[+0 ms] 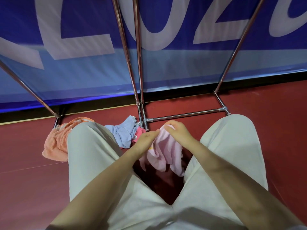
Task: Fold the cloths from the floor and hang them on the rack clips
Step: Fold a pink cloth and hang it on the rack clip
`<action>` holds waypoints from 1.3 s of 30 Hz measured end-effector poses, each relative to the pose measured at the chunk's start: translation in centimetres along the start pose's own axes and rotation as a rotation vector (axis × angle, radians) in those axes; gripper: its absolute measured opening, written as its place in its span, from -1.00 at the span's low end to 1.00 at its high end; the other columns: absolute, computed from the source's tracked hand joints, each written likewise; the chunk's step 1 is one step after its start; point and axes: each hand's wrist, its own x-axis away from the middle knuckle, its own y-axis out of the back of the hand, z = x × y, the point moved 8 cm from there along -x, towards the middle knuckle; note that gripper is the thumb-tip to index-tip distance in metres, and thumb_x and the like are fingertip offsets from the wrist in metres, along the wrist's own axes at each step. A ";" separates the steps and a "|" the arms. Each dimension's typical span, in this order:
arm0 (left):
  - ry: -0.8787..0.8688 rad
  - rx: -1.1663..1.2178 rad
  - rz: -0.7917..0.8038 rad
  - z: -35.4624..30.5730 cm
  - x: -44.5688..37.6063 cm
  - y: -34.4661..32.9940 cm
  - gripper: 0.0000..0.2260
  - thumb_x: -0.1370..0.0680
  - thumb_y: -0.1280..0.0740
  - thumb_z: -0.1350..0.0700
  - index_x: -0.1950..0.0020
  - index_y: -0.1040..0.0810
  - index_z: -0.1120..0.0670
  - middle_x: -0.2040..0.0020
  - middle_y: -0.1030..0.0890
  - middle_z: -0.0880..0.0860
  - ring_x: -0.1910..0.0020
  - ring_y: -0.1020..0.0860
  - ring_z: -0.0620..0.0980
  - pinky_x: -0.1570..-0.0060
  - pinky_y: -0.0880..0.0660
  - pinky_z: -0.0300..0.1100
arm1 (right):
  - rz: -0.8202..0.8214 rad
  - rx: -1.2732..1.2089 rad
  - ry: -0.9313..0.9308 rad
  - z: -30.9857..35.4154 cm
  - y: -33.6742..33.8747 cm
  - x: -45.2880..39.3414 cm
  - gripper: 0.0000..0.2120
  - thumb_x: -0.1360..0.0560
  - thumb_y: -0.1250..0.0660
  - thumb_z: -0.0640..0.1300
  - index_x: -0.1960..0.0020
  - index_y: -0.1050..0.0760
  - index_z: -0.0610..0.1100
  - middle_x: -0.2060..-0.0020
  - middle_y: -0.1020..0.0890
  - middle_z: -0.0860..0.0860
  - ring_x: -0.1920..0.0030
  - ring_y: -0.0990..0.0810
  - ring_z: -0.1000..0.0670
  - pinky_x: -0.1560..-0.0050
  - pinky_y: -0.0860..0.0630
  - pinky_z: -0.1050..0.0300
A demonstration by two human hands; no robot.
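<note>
Gripping pink cloth (163, 151), both hands (146, 140); banner (93, 39) lettering unreadable.

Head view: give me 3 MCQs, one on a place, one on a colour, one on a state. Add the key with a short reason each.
1. Where does the orange cloth lie?
A. On the floor by the person's left knee
B. Clipped on the rack
C. In the right hand

2. What colour is the cloth held in both hands?
A. Green
B. Light pink
C. Black

3. What state is the held cloth in?
A. Neatly folded flat
B. Hanging from a clip
C. Bunched and drooping from the hands

Key:
1 A: the orange cloth lies on the red floor, partly behind the left knee.
2 B: the pink cloth between the left hand and right hand is pale pink.
3 C: it hangs crumpled between the knees, gripped at its top by both hands' fingers, below the rack.
</note>
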 end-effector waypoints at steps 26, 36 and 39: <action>-0.152 0.257 -0.936 -2.9 1.8 16.1 -0.79 -0.61 -0.25 0.09 -0.11 -0.61 0.15 0.04 -0.60 0.02 0.09 -0.54 -0.05 0.01 -0.50 -0.21 | 0.109 0.081 -0.099 -1.4 -0.5 0.7 -0.83 -0.54 -0.32 -0.14 0.22 -0.45 -0.09 0.28 -0.49 0.10 0.24 -0.46 0.10 0.26 -0.35 0.36; -0.121 -0.020 -0.791 -2.6 0.1 14.6 -0.85 -0.55 -0.25 0.13 0.16 -0.59 0.05 0.27 -0.60 0.07 0.23 -0.58 0.10 0.13 -0.51 -0.12 | -0.027 -0.009 -0.069 1.1 2.2 1.2 -0.81 -0.57 -0.24 -0.04 -0.09 -0.56 -0.08 0.02 -0.63 0.08 0.00 -0.58 0.08 0.03 -0.42 0.21; -0.147 -0.220 -0.599 -2.8 -0.8 10.8 -0.82 -0.57 -0.26 0.22 -0.04 -0.65 0.15 0.12 -0.63 0.03 0.19 -0.57 0.04 0.13 -0.43 -0.20 | -0.013 0.013 -0.031 1.7 1.6 1.5 -0.87 -0.58 -0.24 -0.07 0.13 -0.51 -0.01 0.20 -0.56 0.15 0.17 -0.53 0.17 0.15 -0.38 0.30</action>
